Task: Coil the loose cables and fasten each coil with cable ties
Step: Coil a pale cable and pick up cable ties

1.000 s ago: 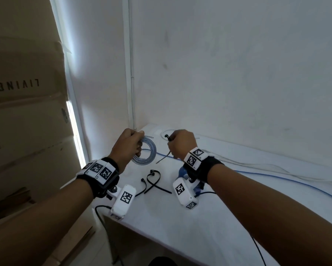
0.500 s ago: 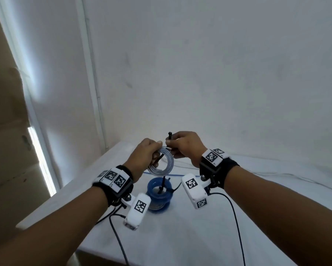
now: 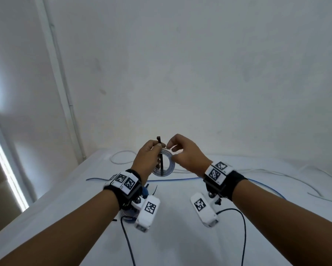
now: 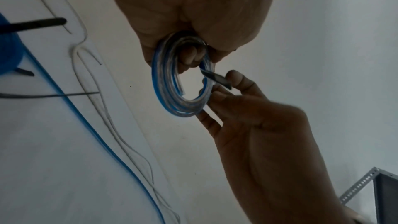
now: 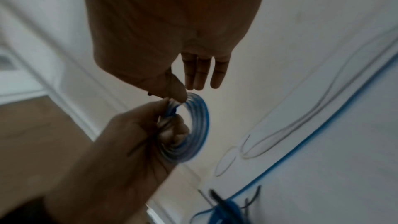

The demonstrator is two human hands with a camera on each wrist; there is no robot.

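Head view: white tabletop with loose blue cable; above it, left hand grips the clear-blue coil, right hand pinching the black cable tie threaded through it.

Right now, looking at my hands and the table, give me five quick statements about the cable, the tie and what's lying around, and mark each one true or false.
1. The left hand grips the coiled cable, lifted off the table. True.
2. The black cable tie lies flat on the table. False: it stands upright across the coil, its head above the left hand's fingers.
3. The right hand is a closed fist holding nothing. False: its thumb and forefinger pinch at the coil's top while the other fingers stay extended.
4. A loose blue cable runs across the table beneath the hands. True.
5. The held coil is solid black. False: it is clear with blue.
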